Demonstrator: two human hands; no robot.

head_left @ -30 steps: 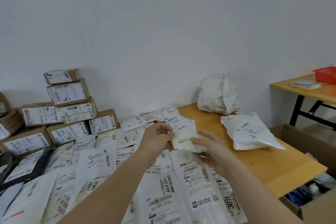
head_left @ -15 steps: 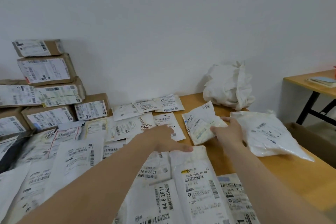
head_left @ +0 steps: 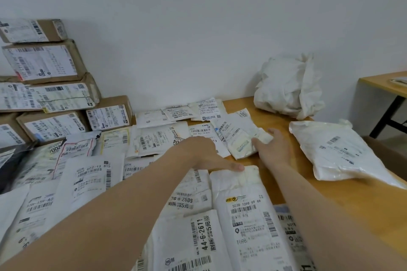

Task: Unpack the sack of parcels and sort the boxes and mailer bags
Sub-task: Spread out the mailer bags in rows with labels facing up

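The small mailer bag (head_left: 239,138) lies far on the table (head_left: 275,185); I judge it light, soft, perhaps slippery. My right hand (head_left: 274,149) pinches its right edge, a good hold; my left hand (head_left: 204,154) rests flat, fingers straight.

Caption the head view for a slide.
Right hand grips a small white mailer bag beside rows of mailer bags; left hand rests flat on them; cardboard boxes stacked at left.
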